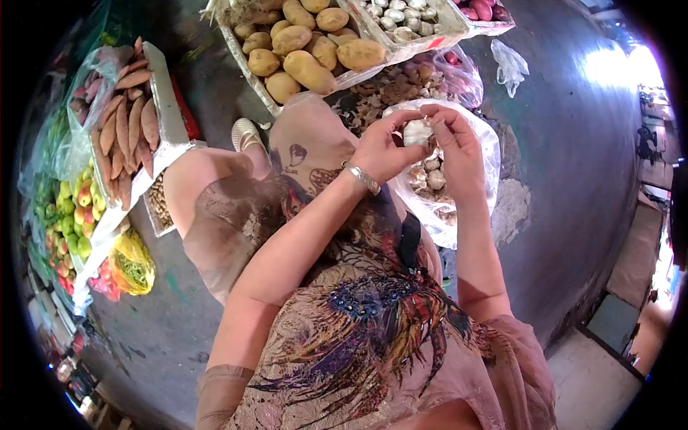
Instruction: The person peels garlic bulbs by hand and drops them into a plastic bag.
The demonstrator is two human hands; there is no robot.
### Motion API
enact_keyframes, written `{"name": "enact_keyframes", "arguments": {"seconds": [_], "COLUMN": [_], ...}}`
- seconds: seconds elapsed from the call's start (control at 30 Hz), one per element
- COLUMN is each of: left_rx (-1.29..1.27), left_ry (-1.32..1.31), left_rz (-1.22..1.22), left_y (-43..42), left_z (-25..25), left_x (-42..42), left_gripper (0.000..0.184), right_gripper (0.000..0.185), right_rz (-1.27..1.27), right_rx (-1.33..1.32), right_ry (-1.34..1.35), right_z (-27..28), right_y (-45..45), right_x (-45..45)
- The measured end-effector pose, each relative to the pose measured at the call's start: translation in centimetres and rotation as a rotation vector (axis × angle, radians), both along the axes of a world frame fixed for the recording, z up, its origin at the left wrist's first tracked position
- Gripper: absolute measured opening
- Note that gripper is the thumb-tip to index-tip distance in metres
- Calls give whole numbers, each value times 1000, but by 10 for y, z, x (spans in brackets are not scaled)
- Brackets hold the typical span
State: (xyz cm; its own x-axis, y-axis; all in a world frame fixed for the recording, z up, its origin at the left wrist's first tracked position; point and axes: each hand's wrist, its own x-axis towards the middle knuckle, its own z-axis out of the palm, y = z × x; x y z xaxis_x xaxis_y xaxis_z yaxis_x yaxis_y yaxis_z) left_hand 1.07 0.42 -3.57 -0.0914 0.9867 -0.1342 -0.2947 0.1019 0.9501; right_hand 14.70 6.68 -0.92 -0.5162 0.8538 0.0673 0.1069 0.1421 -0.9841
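A white garlic bulb (417, 133) is held up between my two hands, above an open white plastic bag (489, 168). My left hand (385, 149), with a silver bracelet at its wrist, wraps its thumb and fingers around the bulb's left side. On the other side, the fingers and thumb of my right hand (459, 147) are pinched at the top and right edge of the bulb. More garlic bulbs (434, 178) lie inside the bag below, partly covered by my hands.
Ahead stand boxes of potatoes (308, 68), garlic (398, 16) and red onions (484, 10). Dry garlic skins (390, 89) litter the floor beside a clear bag (462, 79). Sweet potatoes (123, 132) and apples (75, 215) are at left, near a yellow bag (132, 264).
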Motion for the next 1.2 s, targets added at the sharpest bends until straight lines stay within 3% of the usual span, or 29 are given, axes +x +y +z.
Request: {"name": "enact_keyframes", "arguments": {"seconds": [0.07,0.17,0.37,0.43,0.47,0.5,0.57,0.6,0.67,0.77,0.83,1.0,1.07,1.2], "left_rx": [26,-91,46,34,22,20,122,122,141,159,164,37,127,93], "left_ry": [-123,-126,-337,-343,-349,-347,-182,-182,133,202,174,170,-45,-169], "left_rz": [69,1,-20,-7,7,10,79,77,92,97,93,-13,-25,-32], "left_y": [0,-2,-1,-1,-1,-1,0,0,-2,-3,-3,-6,-4,-5], "left_z": [-1,6,6,9,10,8,1,-1,-4,-1,-5,-6,-5,-1], "left_x": [3,-5,-6,-5,-5,-4,-1,0,2,3,5,-1,-1,0], "left_gripper": [52,54,56,57,58,58,64,64,69,69,66,58,55,57], "right_gripper": [12,14,14,24,31,31,30,27,25,19,16,13,13,12], "right_rz": [-12,-27,-168,-215,-178,-176,-54,0,31,39,6,-15,-27,-141], "right_rx": [-263,-440,-190,311,337,335,-192,-286,-240,-289,-437,-404,-390,-410], "right_ry": [321,556,288,-166,-180,-178,62,73,13,21,155,112,95,75], "right_z": [3,14,-8,-2,-2,0,2,2,-6,-2,2,-8,-6,4], "right_y": [0,6,31,28,28,25,19,16,13,6,4,15,12,0], "right_x": [-2,4,21,12,12,11,9,8,9,4,4,12,13,6]}}
